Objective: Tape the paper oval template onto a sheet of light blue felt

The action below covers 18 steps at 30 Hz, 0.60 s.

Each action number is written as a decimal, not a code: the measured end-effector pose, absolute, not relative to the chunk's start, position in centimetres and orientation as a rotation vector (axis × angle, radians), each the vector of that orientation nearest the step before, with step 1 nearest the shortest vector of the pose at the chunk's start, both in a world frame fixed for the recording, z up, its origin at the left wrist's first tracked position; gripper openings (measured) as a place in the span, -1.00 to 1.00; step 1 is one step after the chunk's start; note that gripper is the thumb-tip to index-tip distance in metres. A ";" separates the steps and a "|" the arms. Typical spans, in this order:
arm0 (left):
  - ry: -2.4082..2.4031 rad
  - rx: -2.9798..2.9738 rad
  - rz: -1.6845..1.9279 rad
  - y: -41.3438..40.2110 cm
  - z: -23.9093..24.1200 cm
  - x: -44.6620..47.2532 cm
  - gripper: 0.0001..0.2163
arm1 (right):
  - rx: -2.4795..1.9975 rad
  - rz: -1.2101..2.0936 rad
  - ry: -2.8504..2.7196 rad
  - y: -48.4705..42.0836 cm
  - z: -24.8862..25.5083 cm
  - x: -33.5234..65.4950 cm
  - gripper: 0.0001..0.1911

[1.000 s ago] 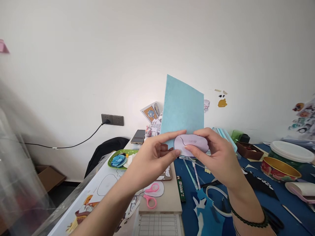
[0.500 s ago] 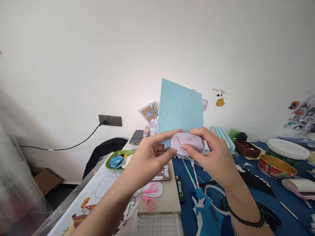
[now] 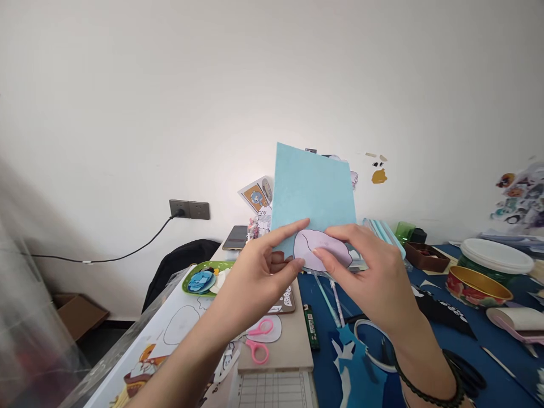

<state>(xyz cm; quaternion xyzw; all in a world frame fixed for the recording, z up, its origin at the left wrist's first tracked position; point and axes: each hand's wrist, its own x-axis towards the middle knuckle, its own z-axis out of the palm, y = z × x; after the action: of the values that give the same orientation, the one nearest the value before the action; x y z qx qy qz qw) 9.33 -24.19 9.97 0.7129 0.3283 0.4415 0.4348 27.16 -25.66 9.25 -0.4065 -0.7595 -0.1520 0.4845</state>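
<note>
A light blue sheet [image 3: 312, 184], felt-like or card, stands up in front of me, leaning slightly. Against its lower edge lies a lilac oval paper cutout [image 3: 317, 249] with a black outline and one curved line. My left hand [image 3: 259, 260] grips the sheet's lower left, thumb tip at the cutout's left edge and index finger stretched along the sheet. On the other side my right hand [image 3: 369, 263] pinches cutout and sheet together, its thumb pressed on the lilac face and its fingers partly behind.
Pink-handled scissors [image 3: 259, 343] lie below my left hand on a pale board. To the left is a green tray [image 3: 187, 277] with blue pieces. Blue scraps [image 3: 361, 368], a roll of white tape [image 3: 374, 360], black scissors [image 3: 467, 374] and a red-gold tin [image 3: 478, 286] lie on the right.
The sheet's top has dipped and tilted a little. The cutout's right end has turned slightly downward, and my right index finger has shifted along its top edge.
</note>
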 end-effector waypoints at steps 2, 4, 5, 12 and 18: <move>0.815 1.780 1.112 -24.2 9.9 9.3 -0.50 | -0.991 -0.427 -1.842 -25.7 9.3 27.3 -0.88; 0.814 1.786 1.131 -24.3 9.9 9.2 -0.51 | -0.991 -0.441 -1.835 -25.7 9.3 27.4 -0.85; 0.813 1.786 1.136 -24.3 9.9 9.1 -0.50 | -0.986 -0.428 -1.833 -25.7 9.3 27.4 -0.85; 0.765 1.760 1.043 -24.5 10.7 8.7 -0.47 | -0.969 -0.269 -1.813 -26.0 9.5 27.2 -0.93; 0.793 1.722 0.984 -24.4 10.6 8.6 -0.47 | -0.973 -0.218 -1.798 -25.8 9.4 27.3 -0.93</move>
<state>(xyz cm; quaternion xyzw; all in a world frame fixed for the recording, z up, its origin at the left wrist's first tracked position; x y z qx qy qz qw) 8.56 -24.43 10.61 0.7063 0.3254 0.4037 0.4819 27.32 -25.84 9.37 -0.4053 -0.7487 -0.0909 0.5167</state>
